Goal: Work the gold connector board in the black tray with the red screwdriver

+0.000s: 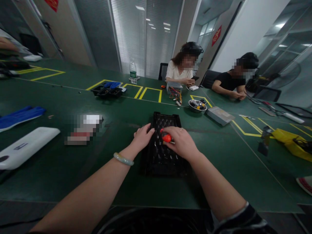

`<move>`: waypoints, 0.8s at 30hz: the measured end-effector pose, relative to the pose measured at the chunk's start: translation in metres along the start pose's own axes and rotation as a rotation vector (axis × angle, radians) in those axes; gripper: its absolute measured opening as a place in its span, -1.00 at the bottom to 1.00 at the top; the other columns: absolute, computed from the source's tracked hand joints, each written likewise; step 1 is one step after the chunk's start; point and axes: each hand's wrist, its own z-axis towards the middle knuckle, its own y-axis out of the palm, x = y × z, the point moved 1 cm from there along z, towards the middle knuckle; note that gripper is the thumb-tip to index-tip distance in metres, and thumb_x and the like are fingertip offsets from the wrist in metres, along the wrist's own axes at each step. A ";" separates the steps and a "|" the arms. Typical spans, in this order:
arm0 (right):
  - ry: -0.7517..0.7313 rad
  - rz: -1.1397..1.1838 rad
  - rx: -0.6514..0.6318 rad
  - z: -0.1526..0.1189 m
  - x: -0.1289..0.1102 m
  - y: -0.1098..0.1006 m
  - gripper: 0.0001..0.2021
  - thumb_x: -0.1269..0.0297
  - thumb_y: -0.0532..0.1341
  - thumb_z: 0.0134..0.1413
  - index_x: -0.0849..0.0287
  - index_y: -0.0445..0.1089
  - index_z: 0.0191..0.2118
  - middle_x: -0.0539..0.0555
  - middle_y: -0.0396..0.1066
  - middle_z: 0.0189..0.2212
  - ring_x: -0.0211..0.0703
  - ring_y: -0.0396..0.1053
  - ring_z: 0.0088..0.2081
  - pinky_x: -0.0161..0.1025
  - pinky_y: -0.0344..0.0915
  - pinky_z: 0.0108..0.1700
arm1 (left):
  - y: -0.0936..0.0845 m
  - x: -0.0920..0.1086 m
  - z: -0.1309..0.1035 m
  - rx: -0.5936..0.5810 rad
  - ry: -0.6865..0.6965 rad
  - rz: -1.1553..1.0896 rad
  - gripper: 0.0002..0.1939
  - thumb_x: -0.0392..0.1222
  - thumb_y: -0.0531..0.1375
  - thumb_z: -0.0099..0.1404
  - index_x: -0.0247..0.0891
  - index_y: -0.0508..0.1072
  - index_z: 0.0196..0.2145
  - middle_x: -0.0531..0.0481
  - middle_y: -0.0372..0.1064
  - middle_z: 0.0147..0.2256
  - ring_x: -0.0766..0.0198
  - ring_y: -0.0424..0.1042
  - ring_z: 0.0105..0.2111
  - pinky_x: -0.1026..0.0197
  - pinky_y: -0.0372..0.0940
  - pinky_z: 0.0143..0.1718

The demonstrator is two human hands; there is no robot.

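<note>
A black tray (163, 162) with a moulded, glossy inside lies on the green table in front of me. My right hand (181, 143) is over the tray's right part, its fingers closed round a small red object (167, 138) with a rounded end. What the object is cannot be made out. At the tray's left edge is my left hand (142, 138), thumb and fingers apart, with nothing in it. A pale bangle (123, 159) circles the left wrist.
Beyond the tray stand a metal bowl (197, 106) of small parts, a grey metal box (220, 115) and a wired unit (175, 87). A white case (28, 148) and blue glove (20, 117) lie left. Two people sit across the table.
</note>
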 end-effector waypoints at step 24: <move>0.529 0.845 0.776 -0.031 0.051 -0.012 -0.78 0.13 0.31 0.01 0.09 0.34 -0.27 -0.09 0.26 -0.45 -0.31 0.19 -0.45 -0.30 0.19 -0.42 | -0.001 0.052 -0.047 -0.406 0.767 0.266 -0.89 -0.14 0.27 0.39 0.02 0.62 -0.18 0.10 0.56 -0.10 0.20 0.44 -0.08 0.08 -0.07 -0.07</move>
